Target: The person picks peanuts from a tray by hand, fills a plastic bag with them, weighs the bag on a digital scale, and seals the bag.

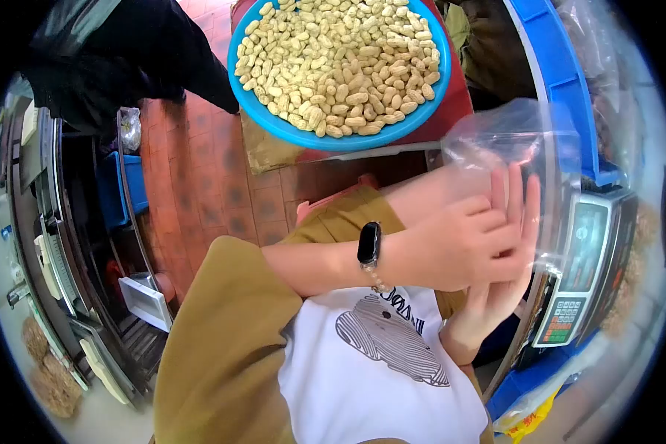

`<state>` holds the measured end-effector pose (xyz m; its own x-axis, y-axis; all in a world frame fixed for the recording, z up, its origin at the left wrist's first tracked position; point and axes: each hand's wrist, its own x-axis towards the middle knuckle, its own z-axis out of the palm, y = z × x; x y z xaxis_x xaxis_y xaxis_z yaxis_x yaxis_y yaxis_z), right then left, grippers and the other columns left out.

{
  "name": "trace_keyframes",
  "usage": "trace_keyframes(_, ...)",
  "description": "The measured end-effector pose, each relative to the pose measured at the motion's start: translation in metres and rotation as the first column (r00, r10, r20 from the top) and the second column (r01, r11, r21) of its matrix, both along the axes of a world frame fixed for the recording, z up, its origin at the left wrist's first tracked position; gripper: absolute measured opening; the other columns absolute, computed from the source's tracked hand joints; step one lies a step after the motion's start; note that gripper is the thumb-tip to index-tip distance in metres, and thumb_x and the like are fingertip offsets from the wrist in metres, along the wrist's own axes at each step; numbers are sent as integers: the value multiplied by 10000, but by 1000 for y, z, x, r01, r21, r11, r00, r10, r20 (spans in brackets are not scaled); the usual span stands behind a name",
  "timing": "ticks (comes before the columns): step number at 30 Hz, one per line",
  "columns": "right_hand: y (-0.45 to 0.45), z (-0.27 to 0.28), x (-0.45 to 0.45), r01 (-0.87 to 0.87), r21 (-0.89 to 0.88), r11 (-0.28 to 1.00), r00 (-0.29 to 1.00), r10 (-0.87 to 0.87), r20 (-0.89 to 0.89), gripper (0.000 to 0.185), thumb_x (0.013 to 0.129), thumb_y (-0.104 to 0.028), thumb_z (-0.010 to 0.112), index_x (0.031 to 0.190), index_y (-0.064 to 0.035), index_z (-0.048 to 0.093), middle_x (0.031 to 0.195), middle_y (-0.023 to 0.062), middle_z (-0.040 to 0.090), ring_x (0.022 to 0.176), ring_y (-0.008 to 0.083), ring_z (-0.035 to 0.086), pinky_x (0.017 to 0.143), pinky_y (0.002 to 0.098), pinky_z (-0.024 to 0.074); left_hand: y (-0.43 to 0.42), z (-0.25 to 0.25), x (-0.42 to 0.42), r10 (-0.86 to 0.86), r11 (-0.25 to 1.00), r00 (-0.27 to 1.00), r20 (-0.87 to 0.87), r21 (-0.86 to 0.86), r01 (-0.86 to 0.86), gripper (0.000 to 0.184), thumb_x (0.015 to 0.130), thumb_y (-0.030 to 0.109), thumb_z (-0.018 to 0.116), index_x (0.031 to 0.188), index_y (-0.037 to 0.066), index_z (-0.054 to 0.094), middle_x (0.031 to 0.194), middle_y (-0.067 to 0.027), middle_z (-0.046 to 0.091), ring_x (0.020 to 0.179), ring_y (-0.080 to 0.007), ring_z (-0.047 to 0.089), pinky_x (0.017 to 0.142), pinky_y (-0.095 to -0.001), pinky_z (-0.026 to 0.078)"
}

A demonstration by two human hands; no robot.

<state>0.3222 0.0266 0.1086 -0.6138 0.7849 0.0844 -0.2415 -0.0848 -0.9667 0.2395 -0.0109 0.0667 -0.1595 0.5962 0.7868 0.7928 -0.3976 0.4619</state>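
Note:
My left hand [459,244], with a black smart watch on its wrist, lies across my right hand, its fingers bent against the right one's fingers. What it grips, if anything, is hidden. My right hand [522,222] comes from the lower right with several fingers stretched upward. A clear plastic bag [559,170] surrounds or overlaps these fingers; which, I cannot tell. In front of me stands a round blue basin [238,96] full of unshelled peanuts [340,70].
A scale [581,274] with a keypad stands right of my hands, near a blue tray edge [570,81]. Another person in dark clothes [148,52] is at the upper left. Shelving and a white box [146,302] are at the left.

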Motion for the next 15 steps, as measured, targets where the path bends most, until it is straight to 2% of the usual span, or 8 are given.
trace_keyframes(3, 28, -5, -24, 107, -126, 986, 993, -112, -32, 689, 912, -140, 530, 1484, 26, 183, 1520, 213, 264, 1408, 333, 266, 1141, 400, 245, -9, 0, -8, -52, 998, 998, -34, -24, 51, 124, 684, 159, 613, 778, 128, 539, 748, 5, 498, 710, -151, 551, 648, -287, 438)
trace_keyframes(4, 50, -17, -21, 66, -72, 995, 996, -62, 57, 698, 910, -124, 546, 1507, -56, 190, 1553, 162, 210, 1414, 374, 236, 1151, 455, 204, -13, 0, -17, -61, 997, 996, -58, -41, 59, 125, 680, 159, 616, 772, 128, 538, 739, 6, 500, 702, -149, 552, 640, -285, 440)
trace_keyframes(7, 83, -32, -28, -20, 254, 967, 991, -14, 130, 739, 833, -2, 607, 1474, 13, 239, 1517, 141, 302, 1383, 304, 312, 1140, 403, 253, -24, -1, -35, 59, 998, 998, -33, 27, -58, 144, 651, 151, 639, 754, 114, 545, 710, -3, 515, 629, -151, 542, 582, -286, 434)
trace_keyframes(8, 86, -32, -31, -19, 412, 911, 936, -129, 328, 761, 799, 39, 605, 1471, 11, 249, 1509, 166, 311, 1380, 290, 325, 1146, 400, 244, -29, 1, -43, 114, 993, 993, 14, 20, -114, 146, 645, 121, 667, 736, 91, 558, 696, -17, 531, 557, -172, 521, 544, -295, 434)
trace_keyframes(11, 89, -41, -34, -210, 797, 566, 768, -409, 493, 766, 799, 31, 578, 1483, -18, 237, 1508, 192, 304, 1391, 297, 313, 1151, 393, 231, -33, -16, -54, 210, 978, 978, 3, -8, -210, 139, 662, 83, 679, 748, 67, 570, 697, -29, 534, 540, -189, 514, 542, -300, 438)
trace_keyframes(12, 88, -39, -36, -296, 765, 572, 750, -356, 557, 725, 820, -4, 556, 1481, -47, 261, 1493, 219, 313, 1390, 360, 297, 1154, 422, 226, -33, -18, -53, 190, 982, 980, 49, -10, -190, 133, 692, 66, 679, 744, 56, 557, 690, -32, 535, 543, -199, 513, 542, -304, 440)
trace_keyframes(13, 91, -49, -32, -375, 815, 441, 726, -407, 555, 683, 829, -29, 541, 1469, -61, 305, 1476, 242, 323, 1356, 388, 338, 1141, 443, 248, -34, -17, -54, 192, 980, 981, 38, -53, -190, 133, 696, 63, 678, 746, 60, 555, 687, -36, 537, 547, -203, 519, 539, -308, 438)
trace_keyframes(15, 72, -56, -29, -545, 745, 384, 628, -402, 666, 600, 821, -30, 525, 1408, -35, 402, 1420, 257, 397, 1278, 400, 427, 1093, 467, 307, -36, -15, -54, 187, 973, 982, 19, -138, -183, 133, 704, 56, 676, 749, 67, 551, 681, -43, 540, 554, -211, 529, 532, -317, 433)
